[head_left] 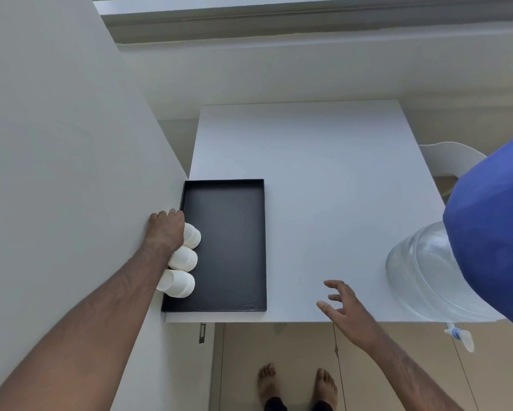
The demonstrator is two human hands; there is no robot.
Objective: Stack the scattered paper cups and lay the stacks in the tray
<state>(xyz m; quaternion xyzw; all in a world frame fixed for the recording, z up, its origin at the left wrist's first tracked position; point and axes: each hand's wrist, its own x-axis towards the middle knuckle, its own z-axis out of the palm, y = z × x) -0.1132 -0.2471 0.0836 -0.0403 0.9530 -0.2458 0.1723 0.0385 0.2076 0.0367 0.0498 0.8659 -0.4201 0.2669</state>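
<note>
With three cup stacks (184, 262) lying left of centre in the tray (234, 247), the left hand (166, 229) gripping the top one should release gently; right hand (342, 307) hovers slack.

tray (234, 247) on desk (323, 173) front-left | three cup stacks (184, 259) in tray along left wall | water jug (427, 268) desk right edge
</note>
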